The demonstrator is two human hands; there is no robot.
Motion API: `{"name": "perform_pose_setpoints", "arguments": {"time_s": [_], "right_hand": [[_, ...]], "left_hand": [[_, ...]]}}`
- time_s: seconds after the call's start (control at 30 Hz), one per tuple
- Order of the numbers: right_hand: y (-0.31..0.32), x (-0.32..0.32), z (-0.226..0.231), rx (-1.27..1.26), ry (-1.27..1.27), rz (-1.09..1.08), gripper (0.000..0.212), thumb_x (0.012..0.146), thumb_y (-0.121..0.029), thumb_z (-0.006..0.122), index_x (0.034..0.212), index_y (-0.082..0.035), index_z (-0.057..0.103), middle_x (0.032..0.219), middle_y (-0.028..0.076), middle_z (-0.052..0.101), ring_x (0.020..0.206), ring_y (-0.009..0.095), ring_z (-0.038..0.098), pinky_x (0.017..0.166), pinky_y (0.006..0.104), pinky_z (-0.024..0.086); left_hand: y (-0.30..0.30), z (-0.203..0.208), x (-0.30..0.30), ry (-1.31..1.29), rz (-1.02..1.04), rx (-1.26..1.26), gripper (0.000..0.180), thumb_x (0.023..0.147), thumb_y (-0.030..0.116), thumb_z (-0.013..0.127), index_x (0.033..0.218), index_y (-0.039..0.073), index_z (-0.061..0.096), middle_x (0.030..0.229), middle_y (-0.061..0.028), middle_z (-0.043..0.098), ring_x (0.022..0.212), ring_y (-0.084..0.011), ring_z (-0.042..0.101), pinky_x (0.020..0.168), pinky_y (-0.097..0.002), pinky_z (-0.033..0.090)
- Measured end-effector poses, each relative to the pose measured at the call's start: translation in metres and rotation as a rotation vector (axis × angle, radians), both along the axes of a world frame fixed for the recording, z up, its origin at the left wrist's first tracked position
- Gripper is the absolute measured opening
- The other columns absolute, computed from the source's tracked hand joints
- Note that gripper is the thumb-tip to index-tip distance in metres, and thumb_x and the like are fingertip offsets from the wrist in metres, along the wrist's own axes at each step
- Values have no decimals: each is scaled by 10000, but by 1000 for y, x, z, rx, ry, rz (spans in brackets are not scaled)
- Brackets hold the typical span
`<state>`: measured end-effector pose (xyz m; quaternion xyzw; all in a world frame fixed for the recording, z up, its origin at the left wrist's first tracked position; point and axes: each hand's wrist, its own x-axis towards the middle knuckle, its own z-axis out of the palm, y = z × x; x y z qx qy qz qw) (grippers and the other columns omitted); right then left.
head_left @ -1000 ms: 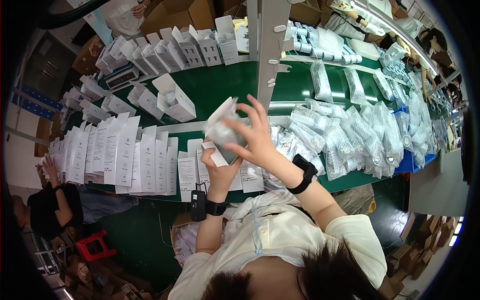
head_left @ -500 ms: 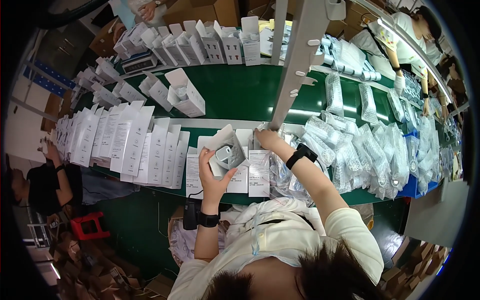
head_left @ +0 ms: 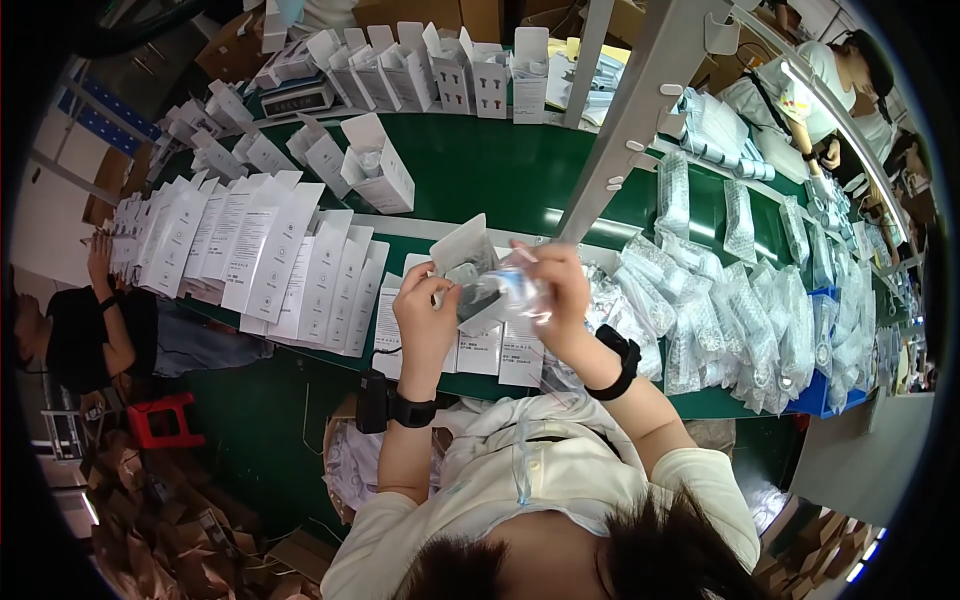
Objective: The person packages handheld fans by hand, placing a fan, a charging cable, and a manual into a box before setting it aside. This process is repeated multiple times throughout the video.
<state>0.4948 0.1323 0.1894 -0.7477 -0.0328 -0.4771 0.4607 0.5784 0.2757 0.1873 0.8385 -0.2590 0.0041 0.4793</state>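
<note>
My left hand (head_left: 427, 312) is closed on the side of an open white carton (head_left: 466, 243), its flap standing up and a grey-white item partly showing inside. Over the carton's right side, my right hand (head_left: 560, 292) pinches a clear plastic bag (head_left: 518, 284), blurred by motion; what the bag contains cannot be made out. Beneath both hands, more white cartons (head_left: 479, 352) with printed sides stand at the table's near edge. Clear-wrapped parts (head_left: 600, 300) lie just right of my right hand.
Rows of white cartons (head_left: 270, 250) fill the left side. Bubble-wrapped items (head_left: 720, 320) pile up at right, beside a blue bin (head_left: 828, 390). A grey metal post (head_left: 620, 130) rises beyond my right hand. Other people work at far left and far right.
My right hand has come back from beyond the cartons to the open carton, carrying a clear bag. My left hand has shifted slightly right with the carton, and the view has turned a little.
</note>
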Motion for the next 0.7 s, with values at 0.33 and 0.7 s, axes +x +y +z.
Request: {"name": "perform_pose_setpoints", "arguments": {"time_s": [0.33, 0.7], "right_hand": [[13, 2, 2, -620, 463, 192, 261, 616, -43, 616, 864, -48, 536, 909, 118, 516, 904, 290, 518, 809, 397, 448], [0, 2, -10, -849, 345, 143, 485, 624, -178, 702, 1064, -68, 530, 1047, 135, 489, 1066, 293, 430, 982, 422, 305]], "left_hand": [[7, -5, 6, 98, 0, -89, 80, 674, 24, 653, 719, -26, 610, 946, -126, 587, 773, -195, 578, 579, -260, 447], [7, -12, 6, 173, -6, -233, 65, 709, 24, 640, 695, -25, 600, 899, -109, 599, 626, -171, 566, 493, -221, 410]]}}
